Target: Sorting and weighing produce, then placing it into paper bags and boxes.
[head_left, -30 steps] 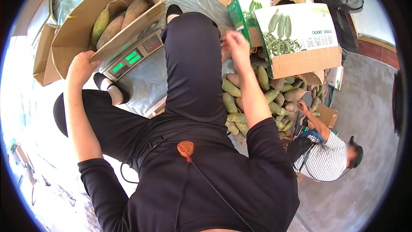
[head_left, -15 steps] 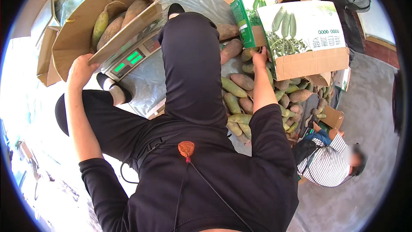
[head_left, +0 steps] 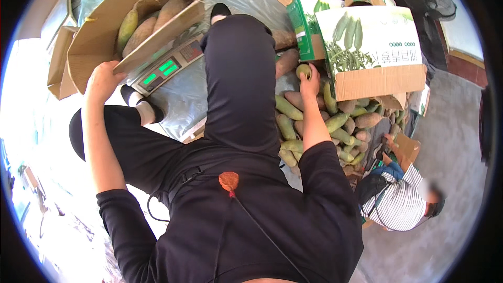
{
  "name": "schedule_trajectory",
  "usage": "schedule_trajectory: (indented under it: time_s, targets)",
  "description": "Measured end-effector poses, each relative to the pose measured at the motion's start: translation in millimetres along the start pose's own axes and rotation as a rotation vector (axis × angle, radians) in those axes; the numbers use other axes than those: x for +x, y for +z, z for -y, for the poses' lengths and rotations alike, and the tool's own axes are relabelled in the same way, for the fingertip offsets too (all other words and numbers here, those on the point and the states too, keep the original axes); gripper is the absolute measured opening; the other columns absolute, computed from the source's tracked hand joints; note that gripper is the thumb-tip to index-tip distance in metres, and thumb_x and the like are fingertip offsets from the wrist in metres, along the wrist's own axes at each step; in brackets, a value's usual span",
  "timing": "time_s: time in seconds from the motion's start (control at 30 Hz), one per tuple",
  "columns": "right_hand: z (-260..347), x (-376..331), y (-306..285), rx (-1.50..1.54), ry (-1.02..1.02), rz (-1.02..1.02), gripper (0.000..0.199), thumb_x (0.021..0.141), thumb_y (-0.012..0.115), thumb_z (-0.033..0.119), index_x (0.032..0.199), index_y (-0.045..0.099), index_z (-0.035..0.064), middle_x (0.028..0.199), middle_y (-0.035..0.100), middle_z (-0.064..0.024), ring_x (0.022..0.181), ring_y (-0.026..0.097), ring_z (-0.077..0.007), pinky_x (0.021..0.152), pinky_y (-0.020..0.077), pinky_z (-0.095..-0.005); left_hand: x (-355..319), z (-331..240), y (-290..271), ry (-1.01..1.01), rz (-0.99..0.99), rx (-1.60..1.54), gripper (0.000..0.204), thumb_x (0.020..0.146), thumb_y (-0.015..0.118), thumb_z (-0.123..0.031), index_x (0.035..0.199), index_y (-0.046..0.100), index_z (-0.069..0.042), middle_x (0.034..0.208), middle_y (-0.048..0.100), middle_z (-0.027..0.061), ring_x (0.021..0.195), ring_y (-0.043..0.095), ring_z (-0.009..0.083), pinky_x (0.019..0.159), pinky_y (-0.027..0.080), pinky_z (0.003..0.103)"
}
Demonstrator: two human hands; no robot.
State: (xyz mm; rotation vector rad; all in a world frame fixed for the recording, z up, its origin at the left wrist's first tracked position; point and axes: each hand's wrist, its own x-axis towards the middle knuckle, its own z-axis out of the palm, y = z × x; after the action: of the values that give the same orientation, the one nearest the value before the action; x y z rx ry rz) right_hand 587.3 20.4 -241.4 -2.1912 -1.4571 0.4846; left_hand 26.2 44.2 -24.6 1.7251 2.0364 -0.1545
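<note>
While I crouch over the pile, the scene reads as follows.

Left hand (head_left: 102,81): fingers curled over the front edge of the open box (head_left: 105,31); I grip the cardboard flap, thumb side toward me.
Box: brown cardboard, tilted on the scale (head_left: 165,68), mouth open upward; it holds several long fruits (head_left: 141,29), green-yellow and tan.
Scale: flat platform type with two green lit displays facing me, just beside my left hand and under the box.
Right hand (head_left: 310,83): arm extended, fingers wrapped over one round green fruit (head_left: 303,69); the grip is closed on it from above.
Green fruit: sits at the far edge of the pile (head_left: 335,123), against the base of the printed carton (head_left: 374,47).
Pile: many long green and tan fruits lying loose on the ground, to the right of my raised knee (head_left: 238,73).
Printed carton: white and green with fruit pictures, open brown flap hanging over the pile.
Knee: black trouser leg, between the two hands.
Other person (head_left: 401,199): striped shirt, low at right beyond the pile; one hand (head_left: 390,140) near the pile's near edge.
Fan (head_left: 429,0): dark, at upper right, well apart from my hands.
</note>
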Motion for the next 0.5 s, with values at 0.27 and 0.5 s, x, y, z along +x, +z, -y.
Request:
schedule_trajectory:
  time_s: [0.27, 0.5]
  targets:
    - [-14.4, -39.8, -19.6, 0.02, -0.04, -0.077, 0.047, 0.076, 0.065, 0.003, 0.121, 0.054, 0.0106, 0.118, 0.056, -0.0138, 0.109, 0.053, -0.0328, 0.094, 0.0421, -0.0397, -0.7, 2.1, -0.9, -0.016, -0.015, -0.006, 0.023, 0.074, 0.068, -0.019, 0.091, 0.067, -0.003, 0.085, 0.064, 0.0202, 0.087, 0.062, 0.036, 0.08, 0.048, 0.045]
    - [-6.5, -41.8, -26.5, 0.114, 0.036, -0.058, 0.027, 0.083, 0.059, 0.005, 0.109, 0.065, 0.0072, 0.111, 0.062, -0.0118, 0.104, 0.057, -0.0281, 0.091, 0.0445, -0.0361, -17.1, 24.6, -6.1, -0.135, -0.031, -0.047, 0.027, 0.073, 0.07, -0.019, 0.098, 0.069, -0.007, 0.09, 0.066, 0.0167, 0.09, 0.062, 0.0327, 0.08, 0.049, 0.042]
